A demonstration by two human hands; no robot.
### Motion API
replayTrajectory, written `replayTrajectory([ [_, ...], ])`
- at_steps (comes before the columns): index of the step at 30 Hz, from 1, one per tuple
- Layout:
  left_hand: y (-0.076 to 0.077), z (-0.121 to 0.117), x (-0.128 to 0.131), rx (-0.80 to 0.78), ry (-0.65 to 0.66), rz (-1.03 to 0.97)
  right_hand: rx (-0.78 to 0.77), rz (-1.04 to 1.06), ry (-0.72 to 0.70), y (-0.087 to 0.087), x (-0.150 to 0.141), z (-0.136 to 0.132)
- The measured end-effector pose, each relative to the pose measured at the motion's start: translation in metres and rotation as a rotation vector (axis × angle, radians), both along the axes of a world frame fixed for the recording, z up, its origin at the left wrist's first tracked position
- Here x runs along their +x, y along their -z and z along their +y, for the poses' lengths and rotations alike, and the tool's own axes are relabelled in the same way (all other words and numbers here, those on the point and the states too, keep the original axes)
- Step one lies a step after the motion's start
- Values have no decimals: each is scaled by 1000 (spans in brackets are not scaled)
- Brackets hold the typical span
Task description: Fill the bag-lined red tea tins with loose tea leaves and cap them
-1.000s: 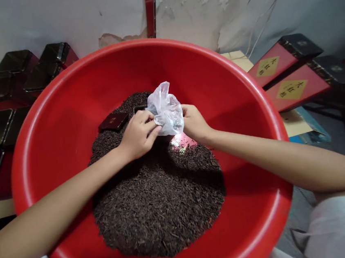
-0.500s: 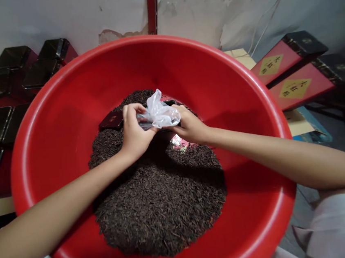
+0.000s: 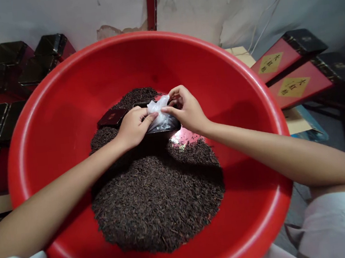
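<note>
A clear plastic bag [image 3: 160,118] with its top gathered sits in the mouth of a dark-rimmed tin [image 3: 157,131]. My left hand [image 3: 136,123] pinches the bag from the left, thumb pressed on the plastic. From the right, my right hand [image 3: 187,110] grips the gathered top between thumb and fingers. Below both hands lies a heap of loose dark tea leaves [image 3: 162,204]. A dark red lid [image 3: 112,117] rests on the leaves left of my left hand. The tin's lower part is mostly in shadow.
The large red basin [image 3: 252,219] surrounds the tea. Black-topped tins [image 3: 10,53] stand in a group at the left. Red tea tins with yellow labels [image 3: 293,85] lean at the right, by an open cardboard box [image 3: 301,121]. A peeling wall [image 3: 191,12] rises behind.
My right hand has moved from the tin's side up onto the bag's top. My left hand has shifted onto the plastic too, and the spread bag mouth is now gathered together.
</note>
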State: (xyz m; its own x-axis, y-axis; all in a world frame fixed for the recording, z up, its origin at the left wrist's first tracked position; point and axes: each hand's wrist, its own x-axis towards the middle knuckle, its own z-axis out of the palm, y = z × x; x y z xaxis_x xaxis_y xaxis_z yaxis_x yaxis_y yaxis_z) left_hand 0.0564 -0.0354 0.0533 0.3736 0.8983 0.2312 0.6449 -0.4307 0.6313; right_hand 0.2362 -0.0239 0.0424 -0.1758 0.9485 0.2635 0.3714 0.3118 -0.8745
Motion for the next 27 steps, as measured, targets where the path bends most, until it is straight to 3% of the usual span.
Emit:
replayTrajectory([
  [5,-1,-7,10,-45,-182,-12,133,-230,12,0,-4,5],
  [9,2,-9,9,134,-402,-152,60,-481,-75,-10,-8,19],
  [11,4,-9,4,263,-350,-79,13,-538,-103,-16,-9,26],
  [14,9,-7,-2,360,-49,137,8,-591,-105,-20,-9,31],
  [16,14,-5,-3,352,67,229,16,-619,-97,-19,-9,29],
  [19,19,-4,-3,310,56,311,93,-704,-45,-17,-8,20],
  [21,20,-4,-2,282,52,338,240,-720,-20,-14,-9,10],
  [23,20,-5,-1,251,75,362,372,-717,-97,-9,-11,-2],
  [25,18,-7,0,249,64,409,375,-771,-228,-4,-14,-11],
  [27,17,-11,2,259,6,468,273,-870,-315,0,-17,-17],
])
